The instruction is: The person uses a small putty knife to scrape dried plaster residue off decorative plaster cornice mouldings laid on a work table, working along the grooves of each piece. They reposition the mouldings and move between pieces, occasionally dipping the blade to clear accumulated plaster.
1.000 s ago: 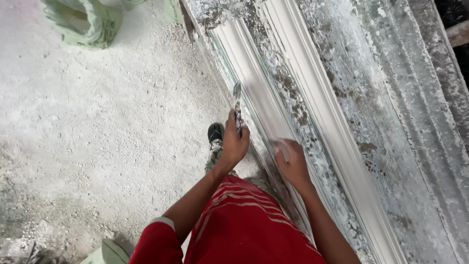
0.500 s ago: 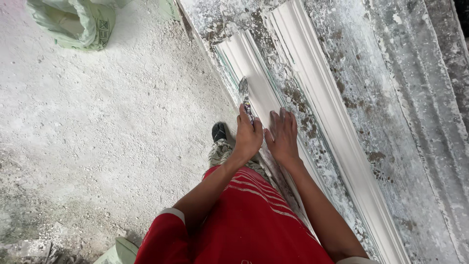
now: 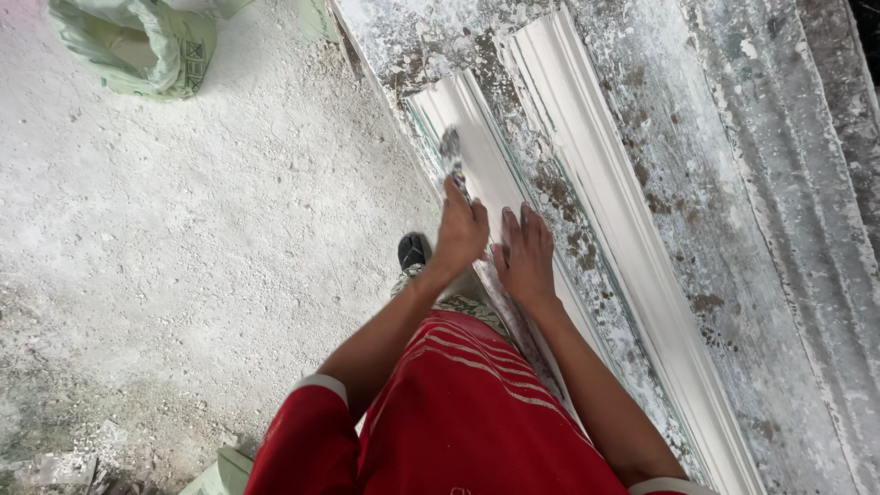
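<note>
Tool blade blurred, handle hidden inside left hand (image 3: 460,234) fist: small plaster-caked scraper (image 3: 451,158), tip on near white plaster cornice moulding (image 3: 477,128) at surface left edge. Right hand (image 3: 525,257) flat, fingers together, pressing moulding just right of left. Since 0.5 s ago, hands barely shifted. Green sack (image 3: 137,46) far left on floor, cut off.

We see a long, plaster-crusted grey workbench (image 3: 733,183) carrying two white moulded plaster cornice strips (image 3: 596,174). Beside it, the dusty concrete floor (image 3: 183,229) holds a crumpled green sack (image 3: 137,46).
</note>
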A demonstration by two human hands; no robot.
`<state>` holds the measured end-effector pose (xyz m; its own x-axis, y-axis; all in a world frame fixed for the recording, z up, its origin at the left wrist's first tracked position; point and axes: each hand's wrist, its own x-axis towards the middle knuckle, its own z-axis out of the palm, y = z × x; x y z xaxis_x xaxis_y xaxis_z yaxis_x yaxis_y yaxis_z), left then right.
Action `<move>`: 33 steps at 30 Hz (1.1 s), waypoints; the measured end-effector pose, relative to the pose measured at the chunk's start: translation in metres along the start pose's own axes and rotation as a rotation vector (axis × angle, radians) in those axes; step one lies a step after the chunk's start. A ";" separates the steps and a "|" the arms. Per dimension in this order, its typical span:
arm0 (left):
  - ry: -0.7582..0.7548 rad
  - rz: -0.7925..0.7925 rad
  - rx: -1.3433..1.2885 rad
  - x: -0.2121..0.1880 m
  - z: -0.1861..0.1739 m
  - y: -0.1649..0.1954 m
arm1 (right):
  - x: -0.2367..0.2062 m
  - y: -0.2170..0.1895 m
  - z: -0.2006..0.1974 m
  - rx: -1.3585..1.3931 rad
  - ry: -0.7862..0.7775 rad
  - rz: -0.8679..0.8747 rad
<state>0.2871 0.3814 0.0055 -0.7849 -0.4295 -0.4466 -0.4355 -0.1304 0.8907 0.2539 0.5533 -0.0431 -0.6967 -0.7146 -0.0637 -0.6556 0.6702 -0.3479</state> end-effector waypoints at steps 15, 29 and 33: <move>-0.039 -0.083 -0.015 0.031 -0.020 -0.006 | -0.002 0.000 -0.002 0.008 -0.014 0.042; -0.091 -0.063 -0.018 0.048 -0.037 0.012 | 0.004 -0.002 -0.004 0.002 -0.065 0.120; -0.038 -0.106 -0.103 0.062 -0.060 0.030 | 0.005 -0.004 -0.007 0.022 -0.053 0.119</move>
<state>0.2518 0.2977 0.0095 -0.7541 -0.3747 -0.5394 -0.4705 -0.2647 0.8418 0.2511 0.5487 -0.0352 -0.7522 -0.6405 -0.1550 -0.5625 0.7466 -0.3551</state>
